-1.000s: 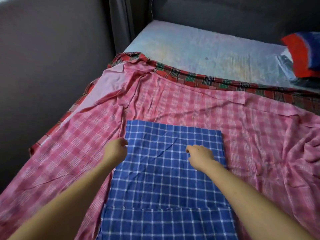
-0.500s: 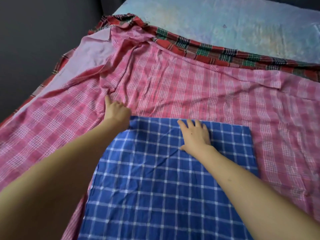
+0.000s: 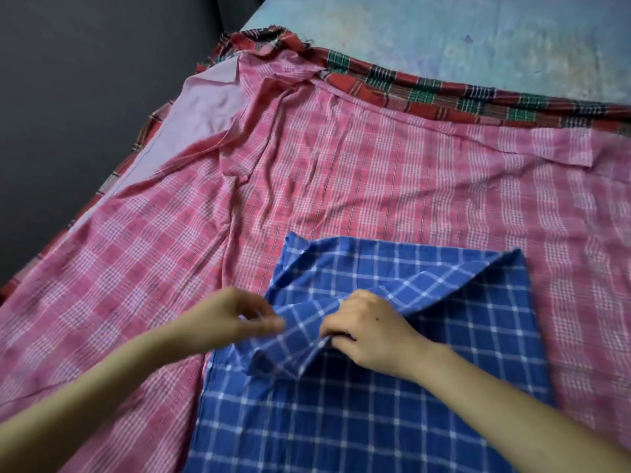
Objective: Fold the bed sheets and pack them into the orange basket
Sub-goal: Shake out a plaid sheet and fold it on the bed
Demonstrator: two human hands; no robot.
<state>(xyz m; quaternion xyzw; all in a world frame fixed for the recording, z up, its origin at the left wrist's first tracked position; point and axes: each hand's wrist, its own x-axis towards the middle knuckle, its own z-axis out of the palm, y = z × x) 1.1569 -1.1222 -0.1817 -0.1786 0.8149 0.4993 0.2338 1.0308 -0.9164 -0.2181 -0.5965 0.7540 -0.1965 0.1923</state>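
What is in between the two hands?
A raised fold of the blue checked sheet, gripped by the left hand and right hand; head view.

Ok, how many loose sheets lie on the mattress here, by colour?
Blue checked sheet: 1
Pink checked sheet: 1
Red and green plaid sheet: 1
Total: 3
The plain pink patch at left may belong to the pink sheet; not counted.

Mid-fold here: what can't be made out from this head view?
Orange basket: outside the head view.
Blue sheet: near end cut off by the bottom edge; right hand covers the gripped fold.
Left hand: fingertips motion-blurred, grip unclear.
Red-green sheet: mostly hidden under the pink sheet.
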